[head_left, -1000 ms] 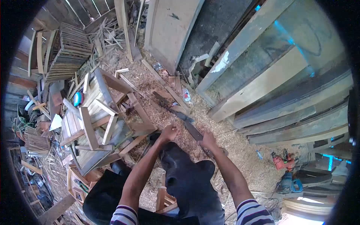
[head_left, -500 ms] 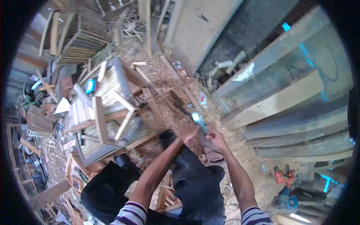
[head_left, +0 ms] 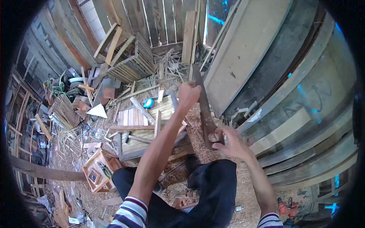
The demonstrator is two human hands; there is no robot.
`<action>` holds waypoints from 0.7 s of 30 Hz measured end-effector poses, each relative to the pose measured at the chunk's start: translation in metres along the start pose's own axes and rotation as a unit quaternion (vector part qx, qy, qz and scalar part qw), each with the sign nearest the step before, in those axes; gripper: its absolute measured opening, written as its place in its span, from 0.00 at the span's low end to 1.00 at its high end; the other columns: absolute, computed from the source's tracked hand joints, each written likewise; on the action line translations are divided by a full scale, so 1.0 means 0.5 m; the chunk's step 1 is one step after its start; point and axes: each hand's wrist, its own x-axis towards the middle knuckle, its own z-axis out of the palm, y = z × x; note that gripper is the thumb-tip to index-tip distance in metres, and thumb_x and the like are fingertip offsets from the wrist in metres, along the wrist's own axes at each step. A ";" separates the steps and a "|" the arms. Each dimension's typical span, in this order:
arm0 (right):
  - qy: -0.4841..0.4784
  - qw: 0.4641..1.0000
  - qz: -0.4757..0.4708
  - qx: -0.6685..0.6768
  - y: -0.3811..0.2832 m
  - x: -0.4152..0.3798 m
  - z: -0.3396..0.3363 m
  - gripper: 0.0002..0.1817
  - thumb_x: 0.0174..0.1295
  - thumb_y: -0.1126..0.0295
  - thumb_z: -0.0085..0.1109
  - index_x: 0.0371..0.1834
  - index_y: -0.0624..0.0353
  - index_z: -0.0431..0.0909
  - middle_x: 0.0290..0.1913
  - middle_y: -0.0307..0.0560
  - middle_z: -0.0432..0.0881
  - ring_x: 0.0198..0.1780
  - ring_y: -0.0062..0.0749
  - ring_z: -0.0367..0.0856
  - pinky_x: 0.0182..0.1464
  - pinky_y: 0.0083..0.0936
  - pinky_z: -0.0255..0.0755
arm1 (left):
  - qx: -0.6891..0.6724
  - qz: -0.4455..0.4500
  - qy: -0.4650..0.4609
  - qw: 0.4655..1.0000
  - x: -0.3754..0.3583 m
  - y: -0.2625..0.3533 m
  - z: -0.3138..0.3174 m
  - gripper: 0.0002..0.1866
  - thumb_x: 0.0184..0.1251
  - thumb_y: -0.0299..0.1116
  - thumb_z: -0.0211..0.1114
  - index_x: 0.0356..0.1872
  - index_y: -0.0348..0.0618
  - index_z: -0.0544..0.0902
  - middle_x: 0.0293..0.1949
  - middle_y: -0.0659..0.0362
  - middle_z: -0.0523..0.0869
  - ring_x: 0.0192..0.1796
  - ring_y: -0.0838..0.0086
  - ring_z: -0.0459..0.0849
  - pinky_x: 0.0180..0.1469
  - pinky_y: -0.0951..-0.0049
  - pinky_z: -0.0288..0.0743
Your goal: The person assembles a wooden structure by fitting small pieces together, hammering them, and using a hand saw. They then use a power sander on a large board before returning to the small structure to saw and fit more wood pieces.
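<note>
A handsaw (head_left: 205, 114) is raised in front of me, its dark blade pointing away and the wider handle end toward me. My left hand (head_left: 189, 95) is closed in a fist at the far part of the blade. At the near end, my right hand (head_left: 232, 143) has its thumb and fingers curved around the handle end; part of that grip is hidden. Below the saw lie wood shavings and my knees in dark trousers (head_left: 216, 182).
A low wooden bench (head_left: 131, 146) with offcuts and a blue tape measure (head_left: 148, 103) stands ahead-left. A small wooden frame box (head_left: 99, 167) holds green-handled pliers (head_left: 104, 170). Long boards (head_left: 296, 129) lean along the right. A red power tool (head_left: 288, 208) lies lower right.
The saw has been lifted and turned more upright. My left hand has moved up and away along the blade, and my right hand has shifted to the handle end. The view has tilted upward.
</note>
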 end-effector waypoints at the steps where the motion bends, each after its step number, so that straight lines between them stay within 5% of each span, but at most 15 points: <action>1: 0.000 0.998 -0.022 -0.064 -0.034 -0.005 -0.001 0.37 0.53 0.49 0.69 0.57 0.64 0.70 0.49 0.55 0.77 0.57 0.47 0.73 0.61 0.41 0.61 | 0.045 -0.010 0.010 0.999 -0.002 0.015 -0.019 0.12 0.54 0.32 0.60 0.30 0.31 0.84 0.22 0.47 0.84 0.28 0.60 0.85 0.35 0.64 0.76; 4: 0.023 0.990 -0.028 -0.133 -0.087 -0.019 0.048 0.41 0.49 0.46 0.70 0.58 0.65 0.69 0.51 0.59 0.77 0.58 0.48 0.73 0.63 0.46 0.53 | 0.060 -0.048 -0.003 0.997 -0.002 0.034 -0.067 0.10 0.56 0.30 0.63 0.28 0.30 0.82 0.25 0.54 0.85 0.25 0.72 0.83 0.27 0.72 0.78; 7: 0.025 0.987 -0.006 -0.161 -0.047 -0.030 0.163 0.38 0.51 0.47 0.69 0.55 0.66 0.69 0.50 0.61 0.78 0.52 0.48 0.78 0.57 0.44 0.63 | -0.004 -0.087 -0.014 0.996 -0.022 -0.010 -0.080 0.14 0.57 0.36 0.63 0.28 0.31 0.84 0.24 0.51 0.85 0.26 0.70 0.85 0.32 0.69 0.79; 9: 0.193 0.981 0.000 0.006 -0.041 -0.034 0.216 0.27 0.57 0.50 0.65 0.43 0.66 0.74 0.39 0.61 0.81 0.40 0.48 0.82 0.44 0.42 0.70 | -0.183 -0.121 -0.068 0.973 -0.058 -0.050 -0.084 0.20 0.61 0.43 0.65 0.34 0.30 0.82 0.24 0.52 0.85 0.27 0.70 0.86 0.32 0.68 0.79; 10: 0.195 0.981 -0.002 0.010 -0.042 -0.035 0.208 0.27 0.57 0.50 0.65 0.43 0.66 0.74 0.39 0.61 0.81 0.40 0.48 0.82 0.44 0.42 0.70 | 0.074 -0.058 -0.038 0.995 -0.079 -0.067 -0.092 0.26 0.63 0.50 0.64 0.40 0.30 0.80 0.27 0.50 0.86 0.26 0.61 0.85 0.31 0.63 0.79; 12: 0.192 0.951 0.171 0.174 -0.092 -0.041 0.151 0.23 0.61 0.52 0.61 0.33 0.66 0.77 0.26 0.58 0.80 0.30 0.50 0.81 0.34 0.41 0.72 | 0.369 0.068 -0.023 0.927 -0.161 -0.109 -0.102 0.27 0.59 0.52 0.66 0.44 0.35 0.78 0.38 0.49 0.83 0.41 0.55 0.83 0.45 0.57 0.75; 13: 0.260 0.938 0.163 0.164 -0.073 -0.040 0.170 0.24 0.63 0.50 0.59 0.29 0.66 0.79 0.18 0.56 0.77 0.25 0.52 0.80 0.31 0.41 0.71 | 0.478 0.125 -0.013 0.869 -0.203 -0.120 -0.101 0.27 0.57 0.52 0.67 0.45 0.37 0.78 0.42 0.49 0.81 0.47 0.55 0.80 0.50 0.57 0.72; 17: 0.289 0.938 0.134 0.134 -0.045 -0.063 0.209 0.25 0.62 0.49 0.60 0.29 0.66 0.79 0.18 0.56 0.77 0.22 0.52 0.78 0.27 0.41 0.68 | 0.542 0.113 -0.090 0.828 -0.240 -0.228 -0.114 0.24 0.55 0.46 0.68 0.46 0.39 0.77 0.46 0.50 0.77 0.54 0.59 0.76 0.56 0.58 0.68; 19: 0.239 0.941 0.162 0.177 -0.051 -0.078 0.193 0.22 0.62 0.53 0.61 0.32 0.67 0.80 0.21 0.54 0.76 0.24 0.43 0.76 0.30 0.36 0.68 | 0.527 0.160 -0.167 0.818 -0.244 -0.243 -0.127 0.20 0.56 0.40 0.66 0.47 0.40 0.78 0.47 0.50 0.77 0.54 0.57 0.76 0.54 0.58 0.69; 21: 0.220 0.947 0.168 0.163 -0.041 -0.099 0.203 0.22 0.62 0.53 0.61 0.33 0.67 0.80 0.22 0.55 0.77 0.25 0.44 0.77 0.31 0.36 0.69 | 0.506 0.194 -0.159 0.825 -0.271 -0.226 -0.143 0.19 0.55 0.37 0.66 0.46 0.41 0.78 0.46 0.51 0.77 0.53 0.56 0.76 0.54 0.58 0.69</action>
